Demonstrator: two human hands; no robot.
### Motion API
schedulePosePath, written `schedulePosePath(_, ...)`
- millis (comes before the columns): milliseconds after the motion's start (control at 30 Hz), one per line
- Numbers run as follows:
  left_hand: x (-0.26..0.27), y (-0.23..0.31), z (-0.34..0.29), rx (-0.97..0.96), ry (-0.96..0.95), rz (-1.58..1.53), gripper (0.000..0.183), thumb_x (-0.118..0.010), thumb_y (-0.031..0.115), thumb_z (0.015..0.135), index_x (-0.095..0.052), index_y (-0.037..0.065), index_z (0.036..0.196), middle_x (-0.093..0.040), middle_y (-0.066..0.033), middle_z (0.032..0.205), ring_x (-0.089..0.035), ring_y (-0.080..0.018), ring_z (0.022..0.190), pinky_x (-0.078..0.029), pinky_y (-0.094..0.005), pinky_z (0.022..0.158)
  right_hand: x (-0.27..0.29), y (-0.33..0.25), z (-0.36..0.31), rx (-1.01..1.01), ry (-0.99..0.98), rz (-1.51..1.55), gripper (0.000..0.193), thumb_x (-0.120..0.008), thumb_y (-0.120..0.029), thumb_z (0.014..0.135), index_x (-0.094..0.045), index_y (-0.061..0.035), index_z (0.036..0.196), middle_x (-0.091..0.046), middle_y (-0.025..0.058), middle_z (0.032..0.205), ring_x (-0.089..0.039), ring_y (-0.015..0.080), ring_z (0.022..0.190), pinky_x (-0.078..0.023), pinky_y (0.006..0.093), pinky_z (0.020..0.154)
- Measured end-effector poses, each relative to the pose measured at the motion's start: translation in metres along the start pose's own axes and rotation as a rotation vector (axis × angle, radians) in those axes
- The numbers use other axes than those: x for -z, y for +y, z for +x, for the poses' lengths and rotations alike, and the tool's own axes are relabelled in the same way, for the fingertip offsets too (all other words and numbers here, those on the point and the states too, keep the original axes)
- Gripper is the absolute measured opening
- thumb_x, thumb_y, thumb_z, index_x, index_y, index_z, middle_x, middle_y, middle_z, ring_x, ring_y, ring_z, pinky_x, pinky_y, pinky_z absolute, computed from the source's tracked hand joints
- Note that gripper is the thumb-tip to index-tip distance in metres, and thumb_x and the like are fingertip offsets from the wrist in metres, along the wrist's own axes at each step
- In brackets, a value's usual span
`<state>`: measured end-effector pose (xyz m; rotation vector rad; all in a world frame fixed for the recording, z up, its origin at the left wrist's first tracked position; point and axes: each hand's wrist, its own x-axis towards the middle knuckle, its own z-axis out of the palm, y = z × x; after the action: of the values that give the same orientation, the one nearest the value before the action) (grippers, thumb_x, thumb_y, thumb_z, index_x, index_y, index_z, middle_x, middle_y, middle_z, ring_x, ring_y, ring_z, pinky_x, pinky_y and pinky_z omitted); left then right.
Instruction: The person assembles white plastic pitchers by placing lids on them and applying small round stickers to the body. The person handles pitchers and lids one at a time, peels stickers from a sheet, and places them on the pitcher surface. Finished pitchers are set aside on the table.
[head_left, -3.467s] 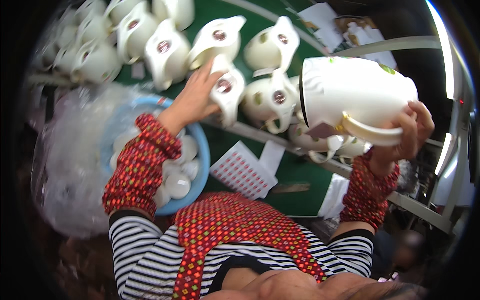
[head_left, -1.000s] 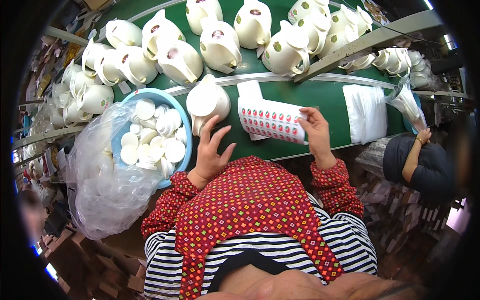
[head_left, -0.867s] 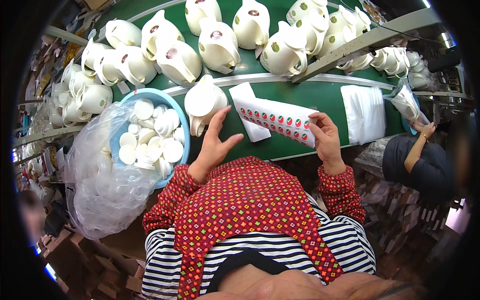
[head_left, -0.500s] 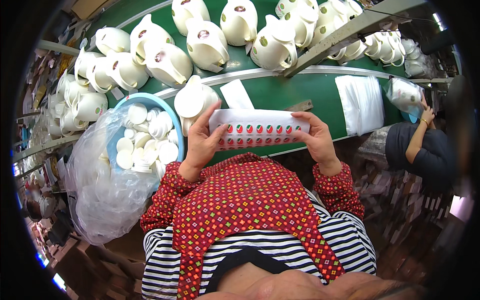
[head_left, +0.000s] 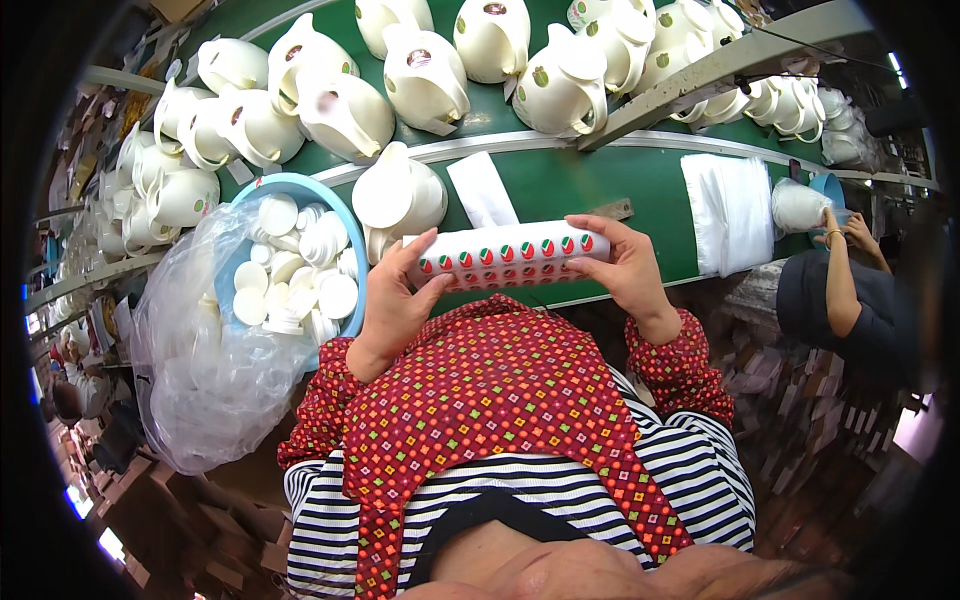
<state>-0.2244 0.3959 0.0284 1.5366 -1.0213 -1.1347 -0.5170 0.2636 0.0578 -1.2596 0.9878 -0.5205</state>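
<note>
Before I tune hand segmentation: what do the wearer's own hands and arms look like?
Left hand and right hand: no gloves visible. Forearms: loose red sleeve covers with small multicoloured diamonds and dots. Further up: black-and-white striped shirt. No cables seen on either arm.

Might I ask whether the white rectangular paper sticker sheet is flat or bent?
Bent: between left hand and right hand, the sheet visibly curves.
</note>
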Motion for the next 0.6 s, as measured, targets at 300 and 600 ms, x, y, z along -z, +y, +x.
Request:
schedulePosePath(300, 0.013, -0.005, 0.010, -0.202, 0.033, 0.241, 0.021, -0.083, -0.001, 0.081, -0.077, 0.000, 0.101, -0.064, -0.0056, 0.094, -0.061, -0.0133, 0.076, -0.051, -0.0262, 0.069, 0.011, 0.015, 0.011, 0.150, 0.061, -0.265, 0.013, -0.084, 0.004, 0.079, -0.079, -0.0003, 0.091, -0.071, 0.0022, 0.091, -0.067, 0.0103, 0.087, -0.053, 0.0241, 0.077)
schedulePosePath(600, 0.010, -0.004, 0.008, 0.130, 0.069, -0.485, 0.008, -0.071, 0.005, 0.099, -0.076, -0.001, 0.100, -0.076, -0.0032, 0.091, -0.071, -0.0097, 0.082, -0.060, -0.0261, 0.075, 0.015, 0.017, 0.017, -0.050, -0.045, 0.011, 0.012, -0.085, -0.008, 0.082, -0.080, -0.0014, 0.091, -0.069, 0.0083, 0.116, -0.064, 0.0139, 0.102, -0.049, 0.0289, 0.085)
